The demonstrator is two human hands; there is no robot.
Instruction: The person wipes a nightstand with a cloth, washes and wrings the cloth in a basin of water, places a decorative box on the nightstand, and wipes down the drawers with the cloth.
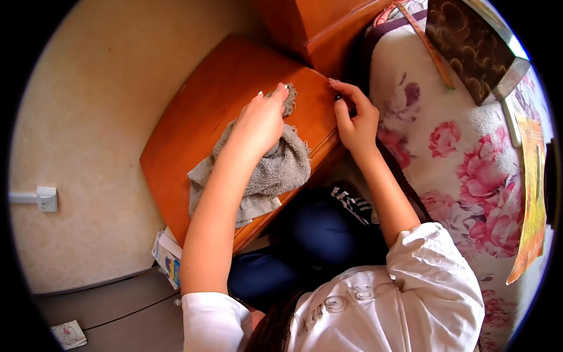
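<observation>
A grey towel (275, 170) lies bunched on the wooden cabinet top (234, 76), its lower edge hanging near the front. My left hand (264, 120) rests over the towel with its fingers closed on it; a fold of cloth pokes out past the fingertips. Beside the right front edge of the cabinet top, my right hand (359, 122) is curled around a small black object (350, 109). Most of that object is hidden by the fingers and thumb, so its kind cannot be told.
On the right stands a bed with a flowered cover (451, 176), bearing a dark patterned box (466, 47) and an orange-yellow sheet (531, 193). Behind the top rises a wooden cabinet (334, 35). Boxes (167, 258) sit low by the left wall, below a wall socket (47, 199).
</observation>
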